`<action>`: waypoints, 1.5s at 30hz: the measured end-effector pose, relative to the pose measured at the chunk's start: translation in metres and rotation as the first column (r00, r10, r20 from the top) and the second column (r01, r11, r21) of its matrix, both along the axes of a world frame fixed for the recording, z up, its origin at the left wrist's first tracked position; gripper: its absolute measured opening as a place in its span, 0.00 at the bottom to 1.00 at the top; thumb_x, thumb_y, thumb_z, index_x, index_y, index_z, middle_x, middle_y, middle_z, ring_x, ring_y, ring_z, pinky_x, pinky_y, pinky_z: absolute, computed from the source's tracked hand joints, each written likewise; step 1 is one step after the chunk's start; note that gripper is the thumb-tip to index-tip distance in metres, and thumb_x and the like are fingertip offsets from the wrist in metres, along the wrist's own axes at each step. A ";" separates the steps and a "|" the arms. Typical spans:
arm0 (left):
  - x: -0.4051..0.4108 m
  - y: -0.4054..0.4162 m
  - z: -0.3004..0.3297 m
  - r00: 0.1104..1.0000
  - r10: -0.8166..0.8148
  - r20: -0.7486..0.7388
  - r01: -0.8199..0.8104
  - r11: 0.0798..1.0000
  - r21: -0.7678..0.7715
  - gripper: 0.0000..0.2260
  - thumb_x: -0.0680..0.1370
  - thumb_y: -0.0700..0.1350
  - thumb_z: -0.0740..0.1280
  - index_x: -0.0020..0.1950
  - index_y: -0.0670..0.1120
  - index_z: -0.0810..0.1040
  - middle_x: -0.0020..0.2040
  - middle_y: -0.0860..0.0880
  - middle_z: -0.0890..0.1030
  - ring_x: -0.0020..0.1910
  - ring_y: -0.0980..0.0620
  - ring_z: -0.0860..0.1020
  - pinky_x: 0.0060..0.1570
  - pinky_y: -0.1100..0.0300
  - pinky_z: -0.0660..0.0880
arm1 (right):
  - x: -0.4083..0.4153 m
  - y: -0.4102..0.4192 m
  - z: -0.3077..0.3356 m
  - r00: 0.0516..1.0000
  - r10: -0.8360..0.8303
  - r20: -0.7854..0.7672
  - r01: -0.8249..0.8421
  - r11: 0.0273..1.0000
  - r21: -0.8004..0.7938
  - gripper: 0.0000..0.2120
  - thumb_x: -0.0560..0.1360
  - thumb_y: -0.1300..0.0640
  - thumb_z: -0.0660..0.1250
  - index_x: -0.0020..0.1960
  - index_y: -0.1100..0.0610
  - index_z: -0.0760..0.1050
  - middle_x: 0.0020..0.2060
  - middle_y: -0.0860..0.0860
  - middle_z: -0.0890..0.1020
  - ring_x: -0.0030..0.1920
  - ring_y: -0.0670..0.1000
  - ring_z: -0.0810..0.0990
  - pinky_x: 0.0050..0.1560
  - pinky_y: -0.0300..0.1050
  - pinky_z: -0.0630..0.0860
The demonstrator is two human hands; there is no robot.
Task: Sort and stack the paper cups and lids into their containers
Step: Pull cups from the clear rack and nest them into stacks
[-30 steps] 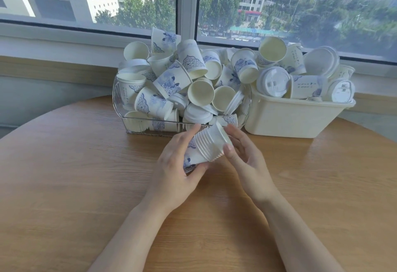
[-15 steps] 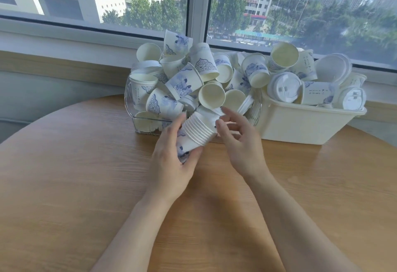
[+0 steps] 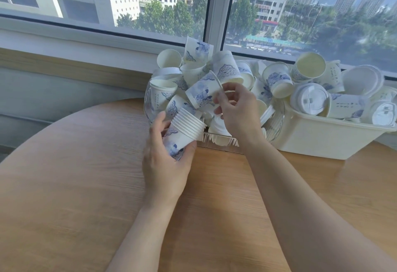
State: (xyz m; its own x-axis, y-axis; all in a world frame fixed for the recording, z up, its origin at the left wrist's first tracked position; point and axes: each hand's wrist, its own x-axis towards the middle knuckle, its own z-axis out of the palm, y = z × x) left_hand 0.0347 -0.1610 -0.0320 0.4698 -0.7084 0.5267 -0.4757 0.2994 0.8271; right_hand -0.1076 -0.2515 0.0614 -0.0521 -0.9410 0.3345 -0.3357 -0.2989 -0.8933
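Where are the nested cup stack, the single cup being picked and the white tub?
nested cup stack (image 3: 186,129), head view, ribbed rims.
single cup (image 3: 202,93), head view, blue-printed side.
white tub (image 3: 322,136), head view, front wall.

**Both hands raised and gripping**

The left hand (image 3: 166,164) was curled, thumb low on the right and fingers on the far left side, its forearm running down to the lower edge. The right hand (image 3: 236,110) reached higher and farther, fingertips pinched together, wrist bent.
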 end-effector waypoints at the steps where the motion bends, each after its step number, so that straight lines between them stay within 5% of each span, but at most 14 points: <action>1: 0.000 0.000 0.000 1.000 -0.002 0.004 0.002 1.000 -0.003 0.39 0.72 0.47 0.80 0.78 0.54 0.64 0.67 0.53 0.79 0.63 0.52 0.79 0.61 0.47 0.78 | -0.001 0.001 0.001 1.000 -0.004 0.005 0.004 1.000 -0.009 0.04 0.84 0.54 0.66 0.57 0.52 0.79 0.42 0.48 0.86 0.34 0.44 0.84 0.41 0.51 0.83; 8: -0.002 0.001 0.002 1.000 -0.020 0.019 0.020 1.000 -0.006 0.39 0.72 0.47 0.80 0.79 0.53 0.65 0.67 0.54 0.79 0.62 0.53 0.78 0.60 0.48 0.78 | -0.023 0.017 0.005 0.993 0.121 -0.002 -0.121 0.991 -0.062 0.03 0.83 0.58 0.67 0.54 0.54 0.79 0.38 0.50 0.86 0.35 0.48 0.83 0.42 0.46 0.80; 13: -0.005 0.002 0.002 0.998 -0.033 0.047 0.034 0.999 -0.008 0.39 0.73 0.47 0.80 0.79 0.51 0.65 0.67 0.53 0.79 0.62 0.51 0.78 0.59 0.46 0.79 | -0.042 0.030 -0.003 0.980 0.177 -0.093 -0.183 0.982 -0.052 0.03 0.82 0.58 0.69 0.53 0.52 0.81 0.38 0.50 0.85 0.35 0.49 0.82 0.45 0.62 0.81; 17: -0.008 0.003 0.001 0.996 -0.058 0.073 0.059 0.998 -0.013 0.39 0.73 0.47 0.80 0.79 0.51 0.65 0.67 0.53 0.79 0.63 0.50 0.78 0.60 0.43 0.78 | -0.054 0.036 -0.008 0.972 0.191 -0.136 -0.197 0.980 -0.029 0.05 0.83 0.57 0.68 0.51 0.49 0.81 0.37 0.47 0.84 0.37 0.51 0.82 0.48 0.65 0.81; 24: -0.014 0.005 0.000 0.990 -0.107 0.093 0.109 0.994 -0.013 0.39 0.72 0.46 0.81 0.79 0.52 0.66 0.67 0.54 0.78 0.62 0.58 0.77 0.59 0.57 0.78 | -0.054 0.040 -0.017 0.916 0.268 -0.300 -0.274 0.961 0.024 0.05 0.82 0.55 0.69 0.50 0.48 0.84 0.39 0.44 0.84 0.36 0.45 0.80 0.41 0.42 0.77; 30: -0.013 0.003 0.000 0.991 -0.106 0.087 0.108 0.994 -0.019 0.38 0.73 0.46 0.80 0.79 0.52 0.66 0.68 0.54 0.78 0.63 0.56 0.77 0.60 0.58 0.76 | -0.052 0.041 -0.024 0.946 0.190 -0.263 -0.213 0.975 -0.064 0.08 0.82 0.54 0.69 0.57 0.47 0.86 0.53 0.42 0.83 0.45 0.43 0.82 0.45 0.35 0.75; 37: -0.011 0.002 -0.003 0.985 -0.124 0.124 0.125 0.992 -0.002 0.38 0.72 0.46 0.81 0.79 0.54 0.67 0.65 0.53 0.77 0.60 0.59 0.76 0.57 0.74 0.70 | -0.045 0.042 -0.030 0.962 0.068 -0.265 -0.101 0.989 -0.110 0.07 0.78 0.52 0.75 0.56 0.49 0.83 0.50 0.41 0.83 0.46 0.41 0.82 0.44 0.36 0.78; 42: -0.012 0.003 -0.004 0.987 -0.112 0.114 0.112 0.994 0.005 0.38 0.73 0.46 0.80 0.79 0.54 0.66 0.64 0.56 0.75 0.61 0.58 0.75 0.58 0.73 0.70 | -0.043 0.038 -0.031 0.945 -0.031 -0.325 -0.044 0.974 -0.222 0.13 0.77 0.50 0.75 0.61 0.46 0.82 0.52 0.40 0.79 0.44 0.42 0.81 0.45 0.37 0.78; 45: -0.012 0.003 -0.004 0.990 -0.099 0.096 0.099 0.995 0.006 0.38 0.73 0.45 0.80 0.79 0.54 0.67 0.63 0.57 0.75 0.61 0.57 0.75 0.59 0.62 0.73 | -0.036 0.031 -0.029 0.942 -0.117 -0.314 0.024 0.958 -0.285 0.15 0.78 0.53 0.73 0.64 0.44 0.78 0.54 0.40 0.76 0.44 0.41 0.80 0.48 0.44 0.80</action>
